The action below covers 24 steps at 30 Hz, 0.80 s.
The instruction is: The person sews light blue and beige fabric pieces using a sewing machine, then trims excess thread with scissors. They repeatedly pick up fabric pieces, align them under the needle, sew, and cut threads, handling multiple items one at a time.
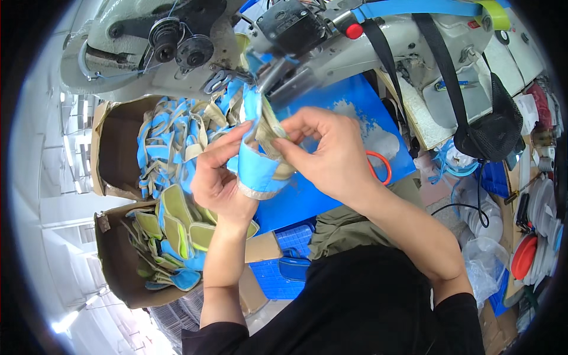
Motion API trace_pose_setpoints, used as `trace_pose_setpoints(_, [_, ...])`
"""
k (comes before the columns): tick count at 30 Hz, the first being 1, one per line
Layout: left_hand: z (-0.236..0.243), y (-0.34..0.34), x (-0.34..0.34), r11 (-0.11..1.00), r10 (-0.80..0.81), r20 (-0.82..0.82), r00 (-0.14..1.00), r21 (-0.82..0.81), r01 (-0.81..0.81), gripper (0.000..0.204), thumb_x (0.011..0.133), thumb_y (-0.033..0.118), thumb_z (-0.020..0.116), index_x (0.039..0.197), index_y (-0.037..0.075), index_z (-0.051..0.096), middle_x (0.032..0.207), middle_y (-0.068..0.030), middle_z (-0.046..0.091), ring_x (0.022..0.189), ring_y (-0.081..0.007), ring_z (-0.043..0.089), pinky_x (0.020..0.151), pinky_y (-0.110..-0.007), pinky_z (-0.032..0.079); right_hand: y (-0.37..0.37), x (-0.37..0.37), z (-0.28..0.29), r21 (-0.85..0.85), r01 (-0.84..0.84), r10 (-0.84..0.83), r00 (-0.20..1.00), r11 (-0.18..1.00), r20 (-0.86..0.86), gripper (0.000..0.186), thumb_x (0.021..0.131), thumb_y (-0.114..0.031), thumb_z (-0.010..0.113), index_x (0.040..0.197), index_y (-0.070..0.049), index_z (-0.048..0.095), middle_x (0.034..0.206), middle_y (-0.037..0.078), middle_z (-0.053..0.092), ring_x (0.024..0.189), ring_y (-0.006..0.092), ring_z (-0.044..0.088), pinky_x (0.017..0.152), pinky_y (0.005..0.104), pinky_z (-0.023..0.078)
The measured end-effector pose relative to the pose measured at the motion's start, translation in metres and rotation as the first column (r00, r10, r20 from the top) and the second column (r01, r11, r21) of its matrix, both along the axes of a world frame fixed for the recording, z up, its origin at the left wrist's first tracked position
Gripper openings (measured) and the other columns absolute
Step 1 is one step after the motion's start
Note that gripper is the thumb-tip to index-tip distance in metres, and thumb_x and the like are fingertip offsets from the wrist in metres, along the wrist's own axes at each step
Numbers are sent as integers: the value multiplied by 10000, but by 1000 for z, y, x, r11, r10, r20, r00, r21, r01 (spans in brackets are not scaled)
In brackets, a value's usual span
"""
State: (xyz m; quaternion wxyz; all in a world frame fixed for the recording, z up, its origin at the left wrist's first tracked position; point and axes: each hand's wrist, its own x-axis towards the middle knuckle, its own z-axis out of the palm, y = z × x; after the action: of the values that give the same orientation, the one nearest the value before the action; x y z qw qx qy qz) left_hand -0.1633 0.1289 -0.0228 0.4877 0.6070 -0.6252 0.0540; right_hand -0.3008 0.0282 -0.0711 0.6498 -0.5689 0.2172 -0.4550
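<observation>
Both my hands hold a curved blue and khaki fabric piece [255, 170] that looks like a shoe upper. Its top end reaches up to the working end of a sewing machine [290, 26]. My left hand [219, 177] supports the piece from the left, fingers behind and along its side. From the right, my right hand [325, 148] pinches the khaki edge between thumb and fingers. Under the hands lies the blue work surface [355, 183]. Scissors with red handles [380, 167] lie by my right wrist, their blades hidden.
At the left, a cardboard box [115, 154] holds many blue and khaki pieces. A nearer box [118, 266] holds olive padded pieces [177, 204]. Thread spools [165, 38] sit on the machine. A black strap [444, 71] hangs at the right, near stacked plastic lids [541, 236].
</observation>
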Motion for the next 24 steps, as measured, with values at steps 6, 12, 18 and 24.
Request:
trace_pose_setpoints(6, [-1,-2,-12,999,-33,-142,989,-1,33,223,886,34,803,1011,-36,632,1098,-273,747,1089,-328,733,977,-453,567,-2,0,-5,-30,11,-11,1000,999,-7,102,807,-65,787,867,-16,719,817,137,747,742,255,756,658,369,566])
trace_pose_setpoints(12, [1,-6,-8,996,-83,77,994,49,79,257,827,73,846,962,-21,648,1048,-231,764,1048,-351,750,970,-456,574,-1,-1,-3,-86,41,-45,998,995,-54,134,791,-37,800,879,-7,704,836,139,745,759,255,754,681,364,573])
trace_pose_setpoints(18, [13,-13,-5,999,-7,411,912,41,-10,278,726,170,879,898,72,683,1015,-59,792,993,-255,767,771,-336,520,-1,-6,3,-143,42,-68,982,989,-178,170,769,2,816,878,-7,686,838,123,736,773,233,752,712,345,567])
trace_pose_setpoints(24, [19,-10,-5,997,-22,433,901,78,-14,240,747,195,838,896,88,682,1045,-40,789,995,-209,752,795,-339,481,1,-6,1,-161,47,-77,980,986,-185,173,764,24,812,875,-16,685,827,101,728,760,196,726,714,318,548])
